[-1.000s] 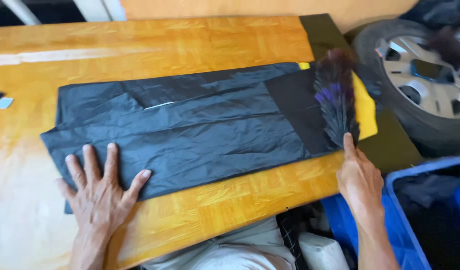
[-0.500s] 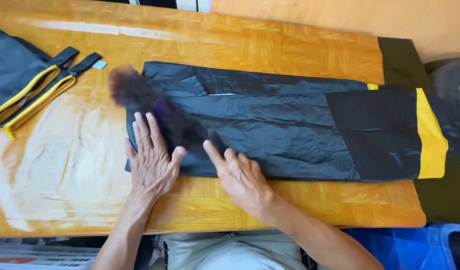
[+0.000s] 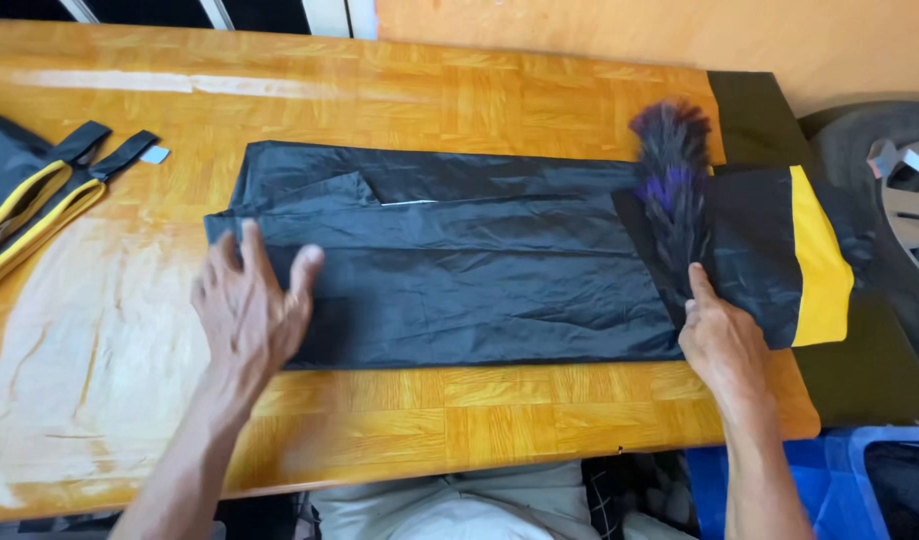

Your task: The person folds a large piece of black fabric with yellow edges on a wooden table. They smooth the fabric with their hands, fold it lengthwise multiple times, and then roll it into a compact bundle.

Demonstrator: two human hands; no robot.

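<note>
A black cloth, folded into a long flat strip with a yellow band at its right end, lies lengthwise along the middle of the table, nearer the front edge. The left hand presses flat and open on the strip's left end, while the right hand grips a dark feather brush laid on the right end. The strip looks smooth and mostly brushed, though creases remain near its middle.

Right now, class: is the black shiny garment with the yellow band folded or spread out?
Folded: the black shiny garment lies as a long narrow strip with overlapping layers, left hand flat on it.
</note>
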